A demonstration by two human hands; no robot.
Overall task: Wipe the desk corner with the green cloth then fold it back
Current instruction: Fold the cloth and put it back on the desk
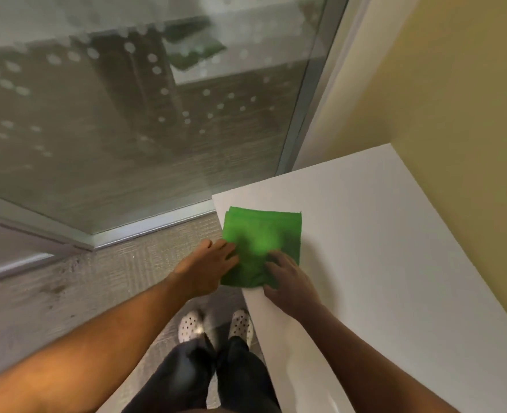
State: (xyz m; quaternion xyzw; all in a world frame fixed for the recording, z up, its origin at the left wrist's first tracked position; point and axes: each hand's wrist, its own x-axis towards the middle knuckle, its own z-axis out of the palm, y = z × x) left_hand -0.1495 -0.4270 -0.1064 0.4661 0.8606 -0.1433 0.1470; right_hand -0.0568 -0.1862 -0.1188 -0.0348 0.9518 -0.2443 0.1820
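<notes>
A folded green cloth (259,239) lies flat on the near left corner of the white desk (365,234), its left edge hanging slightly over the desk's side. My left hand (207,263) touches the cloth's left edge with the fingers spread. My right hand (288,281) rests on the cloth's lower right corner, fingers apart and pressing on it. Neither hand has lifted the cloth.
A frosted glass wall (127,114) with a metal frame stands to the left of and behind the desk. A yellow wall (455,99) borders the desk on the right. Carpet floor and my feet in white perforated shoes (213,326) are below.
</notes>
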